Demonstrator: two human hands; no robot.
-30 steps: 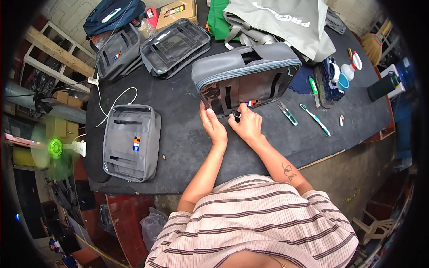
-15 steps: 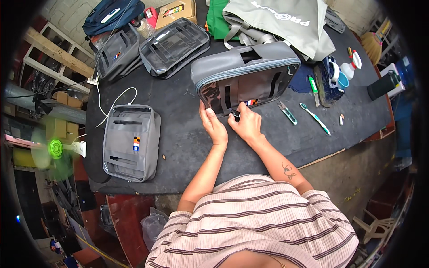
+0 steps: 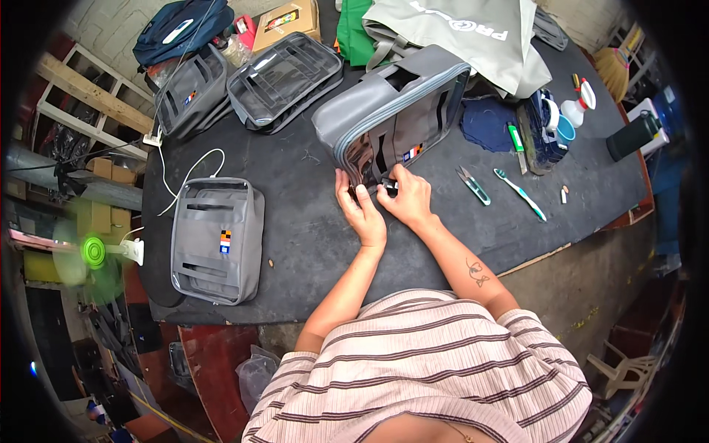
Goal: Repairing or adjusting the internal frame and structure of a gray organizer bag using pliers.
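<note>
A grey bag (image 3: 395, 88) with a clear front panel and an open-topped handle slot stands upright on the black-topped table, turned at an angle before me. My left hand (image 3: 363, 215) grips its lower near corner, thumb toward me and fingers partly behind the edge. Close beside it, my right hand (image 3: 408, 198) pinches a small black object (image 3: 387, 188) against the bag's lower edge. Most of that object is hidden by my fingers, so its kind is unclear. A small checkered and striped label (image 3: 413, 153) shows on the bag just above my right hand.
A similar grey bag (image 3: 218, 240) lies flat at left; two more (image 3: 284, 77) are at the back. Thread snips (image 3: 474, 184), a toothbrush (image 3: 521, 194), a green cutter (image 3: 516, 140) and a spray bottle (image 3: 579, 105) lie or stand at right. A fan (image 3: 94, 252) spins beyond the left edge.
The bag has turned, its left end swinging nearer and its right end away. My left hand has shifted slightly right and closed further around the corner; my right hand still pinches the black object.
</note>
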